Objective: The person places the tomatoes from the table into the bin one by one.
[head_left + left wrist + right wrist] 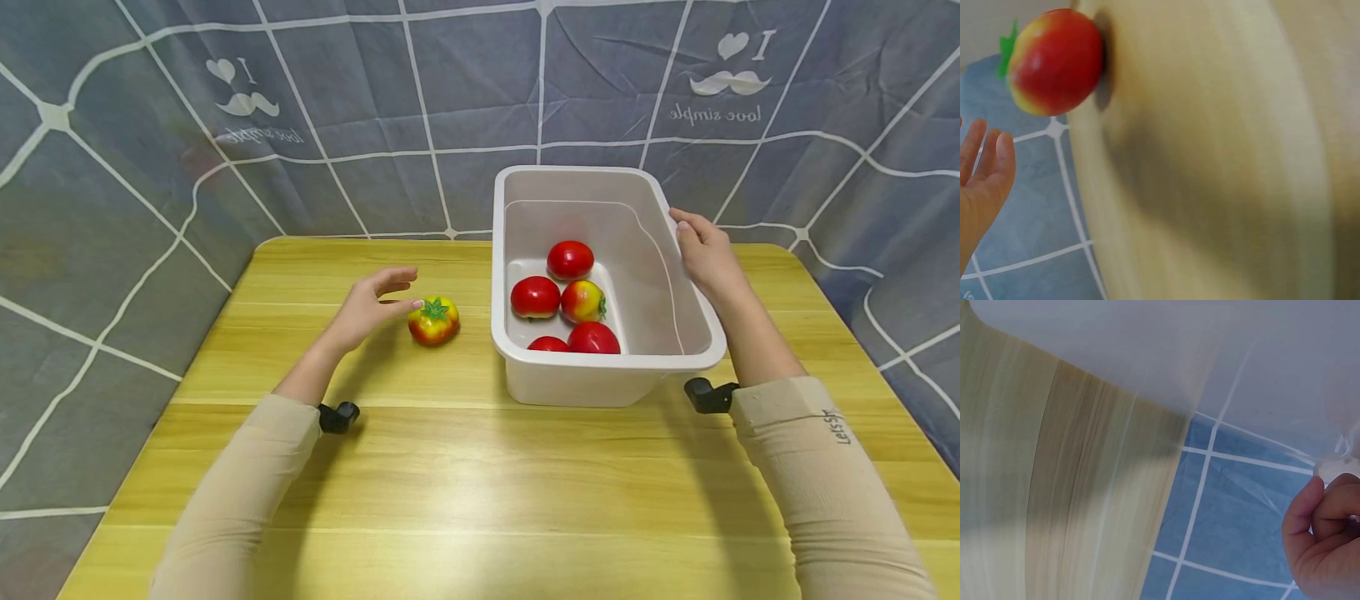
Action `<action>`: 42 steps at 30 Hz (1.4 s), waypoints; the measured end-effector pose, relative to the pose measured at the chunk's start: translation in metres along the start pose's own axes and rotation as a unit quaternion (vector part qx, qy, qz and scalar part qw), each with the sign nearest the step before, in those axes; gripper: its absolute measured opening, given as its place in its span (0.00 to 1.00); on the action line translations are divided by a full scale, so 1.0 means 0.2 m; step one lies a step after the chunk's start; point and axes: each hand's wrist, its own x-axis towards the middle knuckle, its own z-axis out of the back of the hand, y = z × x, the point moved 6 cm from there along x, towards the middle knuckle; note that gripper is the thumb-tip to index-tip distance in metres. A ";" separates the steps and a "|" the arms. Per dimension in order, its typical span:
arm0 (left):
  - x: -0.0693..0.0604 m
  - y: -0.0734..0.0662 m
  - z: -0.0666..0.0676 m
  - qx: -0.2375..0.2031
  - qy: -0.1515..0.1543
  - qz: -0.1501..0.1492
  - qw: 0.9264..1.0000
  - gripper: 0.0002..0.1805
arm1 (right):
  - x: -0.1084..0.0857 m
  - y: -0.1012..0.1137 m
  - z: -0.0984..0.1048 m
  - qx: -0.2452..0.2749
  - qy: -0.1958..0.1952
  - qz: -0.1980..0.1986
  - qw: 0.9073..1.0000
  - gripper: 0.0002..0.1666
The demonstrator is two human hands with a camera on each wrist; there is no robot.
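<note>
A red-and-yellow toy tomato with a green leafy top sits on the table, left of a white plastic bin. My left hand hovers just left of this tomato, fingers extended and nothing held. In the left wrist view, a gap separates the hand from the tomato. My right hand grips the bin's right rim, its curled fingers showing in the right wrist view. Inside the bin lie several tomatoes, among them a red one and a yellow-red one. The front wall partly hides the nearest ones.
The wooden table reaches back to a grey-blue curtain with white lines, which also hangs along both sides. The bin stands toward the back, right of the middle. A black wrist camera sits at the left cuff.
</note>
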 end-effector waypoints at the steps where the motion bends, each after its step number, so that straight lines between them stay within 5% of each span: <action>1: 0.00 0.01 -0.01 -0.001 0.002 0.002 1.000 0.31 | 0.00 0.00 0.00 0.001 0.001 0.000 1.000 0.31; 14: -0.04 0.11 -0.08 0.034 0.033 0.033 0.998 0.34 | 0.00 0.00 0.00 0.004 0.005 -0.001 1.000 0.31; 42: -0.01 0.14 -0.14 0.055 0.038 0.052 0.996 0.34 | 0.01 -0.01 0.00 0.006 0.006 -0.004 1.000 0.30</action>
